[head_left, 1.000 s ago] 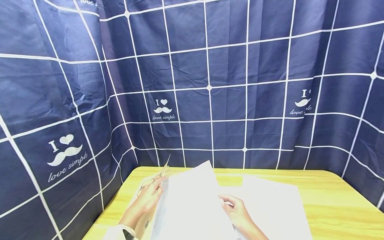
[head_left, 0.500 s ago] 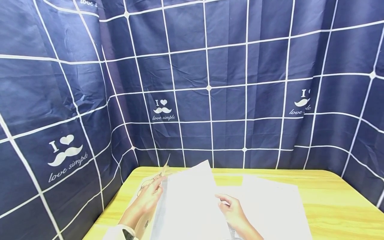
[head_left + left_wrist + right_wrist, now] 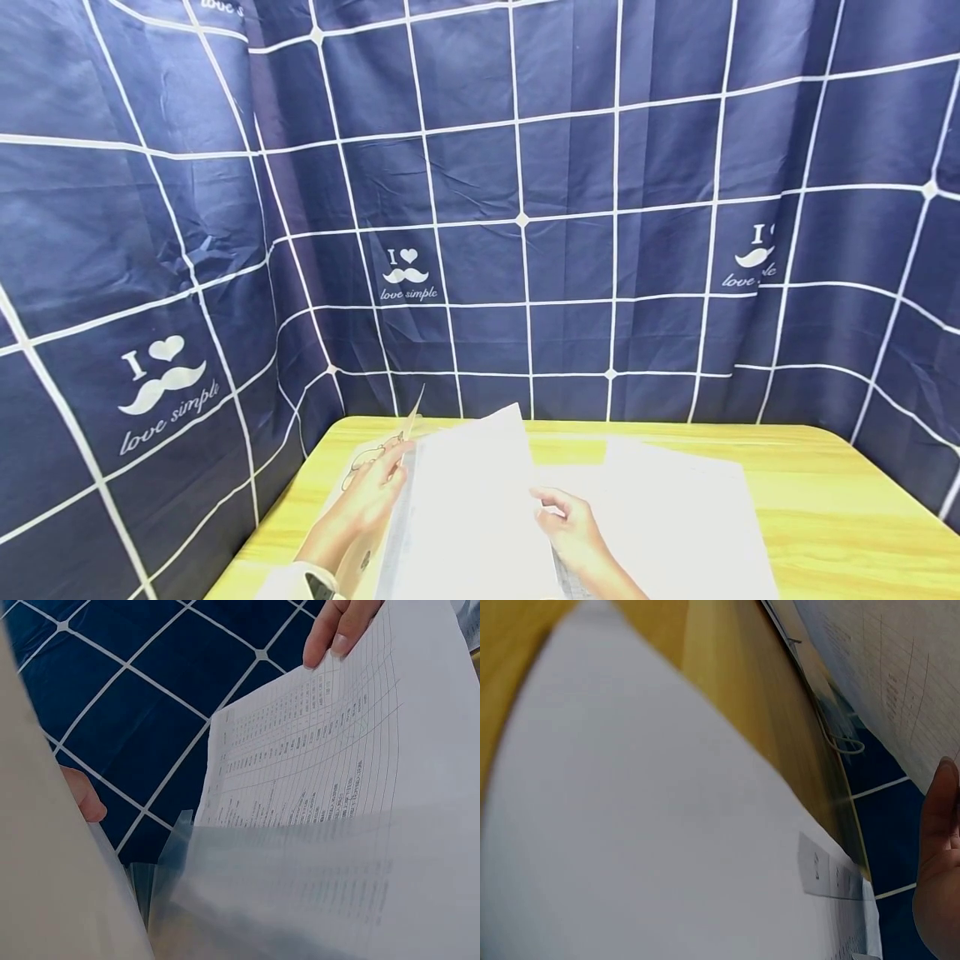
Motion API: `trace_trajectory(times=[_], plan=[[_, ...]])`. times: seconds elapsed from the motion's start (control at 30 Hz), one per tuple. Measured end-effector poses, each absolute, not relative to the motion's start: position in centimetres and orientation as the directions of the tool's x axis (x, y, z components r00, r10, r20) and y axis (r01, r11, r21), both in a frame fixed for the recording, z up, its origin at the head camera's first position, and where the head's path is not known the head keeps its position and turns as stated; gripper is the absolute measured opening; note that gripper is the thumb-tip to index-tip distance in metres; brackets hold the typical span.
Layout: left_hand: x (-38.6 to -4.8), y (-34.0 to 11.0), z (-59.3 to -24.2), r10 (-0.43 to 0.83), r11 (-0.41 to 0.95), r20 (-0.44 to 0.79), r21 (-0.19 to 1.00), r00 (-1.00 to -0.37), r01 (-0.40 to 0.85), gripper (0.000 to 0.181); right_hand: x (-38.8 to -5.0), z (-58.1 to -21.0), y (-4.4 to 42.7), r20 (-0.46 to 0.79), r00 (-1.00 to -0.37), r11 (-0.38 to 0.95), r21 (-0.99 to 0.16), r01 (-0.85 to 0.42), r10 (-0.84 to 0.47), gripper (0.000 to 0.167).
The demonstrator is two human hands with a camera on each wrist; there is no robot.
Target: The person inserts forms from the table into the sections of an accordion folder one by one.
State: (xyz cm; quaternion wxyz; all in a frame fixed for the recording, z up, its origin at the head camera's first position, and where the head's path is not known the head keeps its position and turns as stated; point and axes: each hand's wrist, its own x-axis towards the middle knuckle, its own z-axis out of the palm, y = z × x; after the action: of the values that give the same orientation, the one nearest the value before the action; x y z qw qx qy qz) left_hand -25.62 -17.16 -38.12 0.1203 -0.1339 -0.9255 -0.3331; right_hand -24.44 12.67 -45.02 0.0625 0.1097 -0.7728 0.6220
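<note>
My left hand (image 3: 375,487) holds the upright cover of a folder (image 3: 363,554) that has a cartoon outline on it; in the left wrist view a fingertip (image 3: 84,796) shows at the cover's edge. My right hand (image 3: 573,529) pinches the right edge of a white sheet of paper (image 3: 472,508). A printed table covers that sheet's other face, seen in the left wrist view. Its lower part there lies behind a clear plastic sleeve (image 3: 277,877). The right wrist view catches part of my right hand (image 3: 941,862) beside the printed sheet (image 3: 900,682).
More white papers (image 3: 690,525) lie on the right of the wood-grain table (image 3: 840,508). One paper (image 3: 652,795) with a small printed label fills much of the right wrist view. A blue checked curtain (image 3: 570,333) encloses the table at the back and sides.
My right hand has moved left a little at a time, and the sheet's right edge has shifted left with it. My left hand and the folder cover stay almost still.
</note>
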Motion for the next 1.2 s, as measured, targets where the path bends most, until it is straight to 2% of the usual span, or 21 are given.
trace_trajectory(times=[0.77,1.0,1.2], plan=[[-25.3,-17.2,-38.0,0.152,0.763,0.298,0.571,-0.942,0.304,0.038,-24.3,-45.2,11.5,0.166,-0.965,0.188,-0.961,-0.205,-0.202,0.04],[-25.2,-17.0,-38.0,0.138,0.775,0.303,0.559,-0.943,0.293,0.037,-24.0,-45.2,10.9,0.209,-0.954,0.171,-0.954,-0.247,-0.214,0.04],[-25.3,-17.1,-38.0,0.137,0.774,0.295,0.563,-0.946,0.288,0.037,-24.0,-45.2,10.4,0.186,-0.96,0.152,-0.964,-0.22,-0.211,0.041]])
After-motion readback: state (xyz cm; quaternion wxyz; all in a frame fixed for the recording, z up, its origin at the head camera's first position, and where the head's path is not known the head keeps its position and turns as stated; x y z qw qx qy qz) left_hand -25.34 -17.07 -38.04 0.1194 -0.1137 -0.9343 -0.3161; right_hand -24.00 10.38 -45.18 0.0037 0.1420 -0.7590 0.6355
